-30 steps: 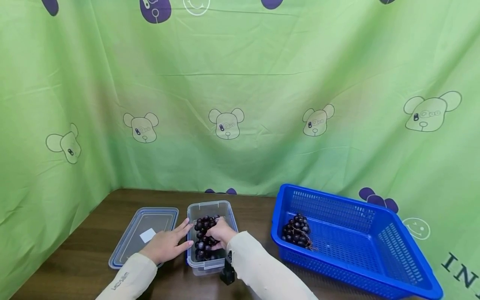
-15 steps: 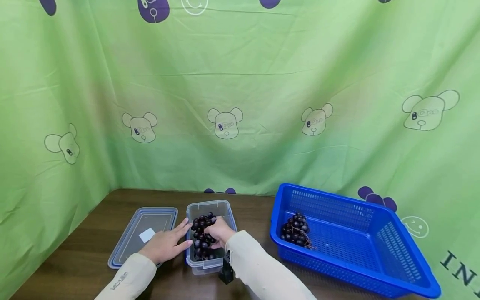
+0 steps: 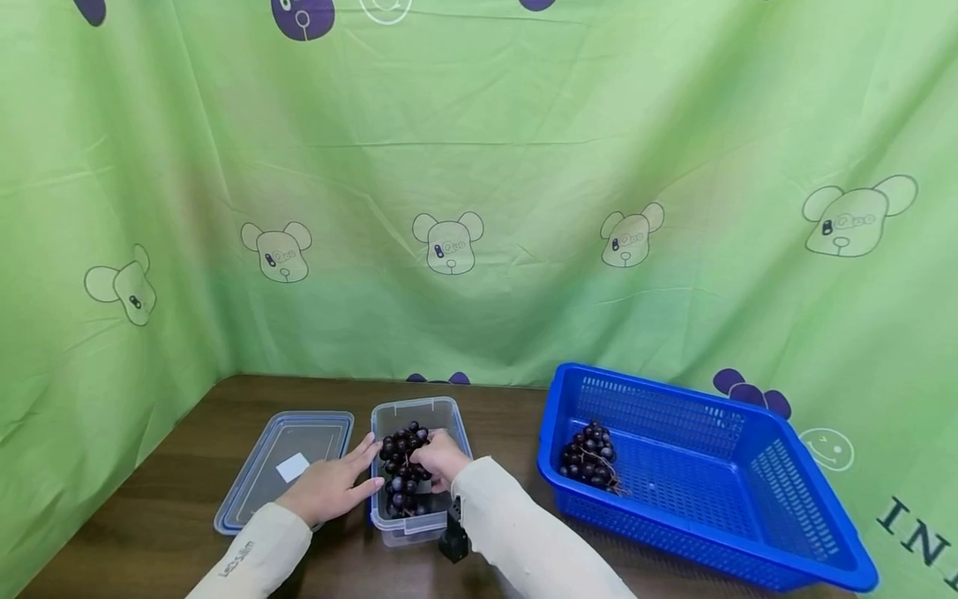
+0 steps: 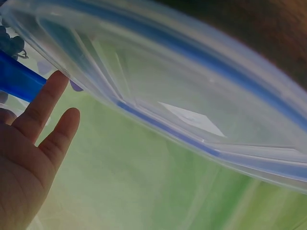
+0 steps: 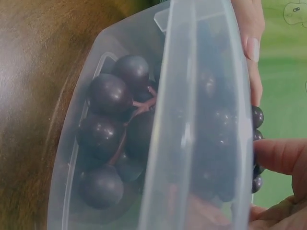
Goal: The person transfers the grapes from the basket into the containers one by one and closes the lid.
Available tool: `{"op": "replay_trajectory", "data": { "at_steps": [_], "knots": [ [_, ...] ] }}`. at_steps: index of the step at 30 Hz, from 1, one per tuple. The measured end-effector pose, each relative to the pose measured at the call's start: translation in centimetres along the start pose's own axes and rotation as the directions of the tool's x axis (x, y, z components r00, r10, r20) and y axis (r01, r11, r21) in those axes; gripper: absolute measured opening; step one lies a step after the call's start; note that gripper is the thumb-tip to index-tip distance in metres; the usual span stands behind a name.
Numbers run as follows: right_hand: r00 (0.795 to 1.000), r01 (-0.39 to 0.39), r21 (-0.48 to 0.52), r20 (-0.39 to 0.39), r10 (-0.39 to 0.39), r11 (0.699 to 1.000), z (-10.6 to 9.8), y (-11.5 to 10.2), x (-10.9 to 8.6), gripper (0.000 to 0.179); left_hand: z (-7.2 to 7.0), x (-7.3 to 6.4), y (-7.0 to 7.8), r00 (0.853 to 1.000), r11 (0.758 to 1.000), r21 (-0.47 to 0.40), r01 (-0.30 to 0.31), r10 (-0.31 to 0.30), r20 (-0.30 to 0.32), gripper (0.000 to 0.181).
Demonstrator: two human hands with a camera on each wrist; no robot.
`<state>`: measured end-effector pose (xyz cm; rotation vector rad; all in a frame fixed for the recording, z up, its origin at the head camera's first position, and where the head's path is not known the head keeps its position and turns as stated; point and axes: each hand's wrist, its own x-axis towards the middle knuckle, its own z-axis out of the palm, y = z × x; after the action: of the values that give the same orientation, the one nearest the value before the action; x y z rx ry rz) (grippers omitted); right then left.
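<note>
Backdrop: green cloth (image 3: 464, 324) with mouse-head prints hangs behind your brown table (image 3: 160, 482).
Grapes: the dark grapes (image 3: 400, 482) lie inside the clear container (image 3: 414, 408); their long axis runs front to back, along the container's own; reddish stems show through its wall in the right wrist view.
Your right hand (image 3: 441, 459): reaches in over the right rim; thumb and fingers grip the grapes from the right side.
Your left hand (image 3: 333, 487): holding nothing, fingers spread and straight at the container's left rim; contact there is hard to tell.
Count: one container; one lid (image 3: 254, 491) with one white label (image 3: 293, 467); one blue basket (image 3: 711, 466); one second bunch (image 3: 589, 456), in the basket's left end.
Edges and room: a narrow strip of table parts lid from container; a wider strip parts container from basket; the basket's floor stretches right of its bunch.
</note>
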<state>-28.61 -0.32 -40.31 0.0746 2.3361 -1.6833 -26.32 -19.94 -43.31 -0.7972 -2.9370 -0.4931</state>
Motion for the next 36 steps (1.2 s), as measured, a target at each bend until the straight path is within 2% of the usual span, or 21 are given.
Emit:
{"op": "replay_trajectory", "data": {
  "at_steps": [4, 10, 15, 19, 24, 29, 33, 36],
  "knots": [
    [1.000, 0.000, -0.011, -0.013, 0.000, 1.000, -0.4, -0.2, 0.1, 0.055, 0.0, 0.2, -0.1, 1.000, 1.000, 0.026, -0.004, 0.004, -0.006, 0.063],
    [0.996, 0.009, -0.048, -0.085, -0.013, 0.999, -1.4, -0.9, 0.5, 0.058, -0.4, 0.4, -0.2, 1.000, 0.999, 0.038, -0.009, 0.009, 0.002, 0.064],
    [0.996, 0.027, -0.109, -0.081, -0.036, 0.994, -3.0, -2.0, 0.4, 0.046, -0.9, 0.2, 0.0, 1.000, 1.000, 0.014, 0.003, -0.004, 0.023, 0.067],
    [0.998, 0.050, -0.141, -0.025, -0.054, 0.989, -4.9, -2.8, -0.4, 0.034, -1.0, 0.2, 0.2, 1.000, 1.000, 0.015, 0.004, -0.005, 0.029, 0.067],
    [0.997, 0.062, -0.237, 0.068, -0.047, 0.969, -8.3, -4.2, -1.7, 0.024, -0.8, 0.2, 0.4, 0.999, 0.999, 0.030, 0.011, -0.012, 0.032, 0.070],
    [0.994, 0.103, -0.342, 0.056, -0.089, 0.934, -12.9, -4.5, -2.6, 0.026, -0.9, 0.2, 0.5, 0.999, 0.994, 0.108, -0.025, 0.022, 0.023, 0.072],
    [0.997, 0.072, -0.382, 0.057, -0.054, 0.922, -16.9, -4.0, -3.2, 0.036, -1.3, 0.2, 0.7, 0.999, 0.988, 0.149, -0.047, 0.045, 0.017, 0.073],
    [0.997, 0.047, -0.395, 0.074, -0.019, 0.918, -19.8, -3.2, -3.6, 0.042, -1.4, 0.3, 0.7, 0.999, 0.991, 0.133, -0.026, 0.023, 0.029, 0.075]
  ]
}}
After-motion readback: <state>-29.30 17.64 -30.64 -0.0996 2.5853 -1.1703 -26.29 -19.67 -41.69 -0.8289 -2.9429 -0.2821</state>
